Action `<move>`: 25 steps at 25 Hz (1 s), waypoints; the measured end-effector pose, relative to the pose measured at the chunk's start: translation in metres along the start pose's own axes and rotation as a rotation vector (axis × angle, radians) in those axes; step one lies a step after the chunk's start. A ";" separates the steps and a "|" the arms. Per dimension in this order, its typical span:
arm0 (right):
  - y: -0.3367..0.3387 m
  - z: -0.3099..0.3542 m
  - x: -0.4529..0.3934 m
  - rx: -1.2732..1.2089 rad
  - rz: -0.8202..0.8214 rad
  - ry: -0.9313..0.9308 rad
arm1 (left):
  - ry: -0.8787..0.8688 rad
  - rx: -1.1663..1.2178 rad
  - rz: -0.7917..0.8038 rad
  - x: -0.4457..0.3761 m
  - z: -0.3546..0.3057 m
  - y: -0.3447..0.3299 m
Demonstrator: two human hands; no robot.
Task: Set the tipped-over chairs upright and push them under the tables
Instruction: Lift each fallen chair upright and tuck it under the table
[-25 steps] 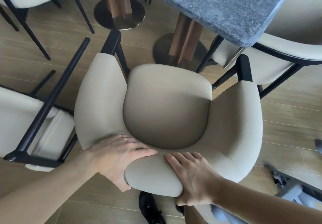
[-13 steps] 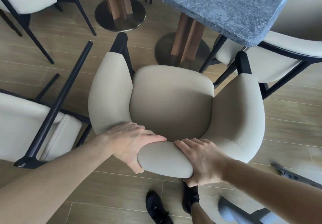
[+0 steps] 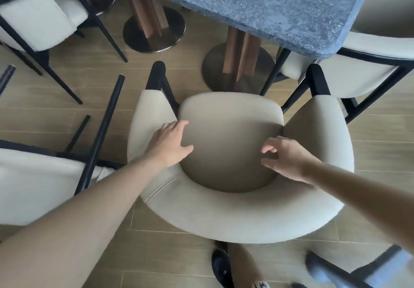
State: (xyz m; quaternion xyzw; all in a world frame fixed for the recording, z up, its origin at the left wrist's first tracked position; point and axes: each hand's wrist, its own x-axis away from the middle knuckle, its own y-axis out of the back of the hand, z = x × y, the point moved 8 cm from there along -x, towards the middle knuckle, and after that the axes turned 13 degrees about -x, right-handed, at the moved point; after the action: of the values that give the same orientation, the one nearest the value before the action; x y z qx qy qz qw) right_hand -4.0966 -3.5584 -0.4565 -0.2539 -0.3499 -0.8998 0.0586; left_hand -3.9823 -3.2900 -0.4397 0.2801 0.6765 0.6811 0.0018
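A beige upholstered chair (image 3: 233,211) with black legs stands upright below me, its seat facing the grey stone table (image 3: 264,5). My left hand (image 3: 170,144) hovers with spread fingers over the left side of the seat, at the armrest's inner edge. Over the seat's right side, my right hand (image 3: 284,157) is open with curled fingers and holds nothing. A second beige chair (image 3: 33,189) lies tipped over on the floor at the left, its black legs pointing up and away.
Another chair (image 3: 358,77) stands at the table's right corner, close to the upright chair's right armrest. A further chair (image 3: 35,18) is at the top left. Two round metal table bases (image 3: 154,32) (image 3: 215,68) sit ahead on the wood-look floor. My shoe (image 3: 221,267) is below.
Both hands have let go of the chair's backrest and moved forward over the seat. The chair has shifted toward the table.
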 end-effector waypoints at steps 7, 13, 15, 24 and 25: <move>0.099 -0.052 -0.041 0.479 -0.261 -0.376 | 0.519 0.110 0.015 -0.073 0.071 0.024; 0.103 -0.085 -0.031 0.300 -0.426 -0.663 | 0.800 0.495 0.192 -0.075 0.144 -0.018; 0.108 -0.106 -0.023 0.064 -0.531 -0.745 | 0.759 0.594 0.236 -0.080 0.149 -0.022; 0.110 -0.107 -0.012 -0.068 -0.489 -0.900 | 0.618 0.676 0.337 -0.093 0.168 -0.019; 0.107 -0.101 -0.007 -0.071 -0.497 -0.907 | 0.595 0.680 0.348 -0.095 0.172 -0.015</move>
State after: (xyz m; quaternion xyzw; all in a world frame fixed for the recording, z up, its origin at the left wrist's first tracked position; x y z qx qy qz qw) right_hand -4.1020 -3.7061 -0.4592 -0.5296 -0.3590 -0.6973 -0.3232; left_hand -3.8413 -3.1663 -0.5020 0.1666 0.7750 0.4624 -0.3973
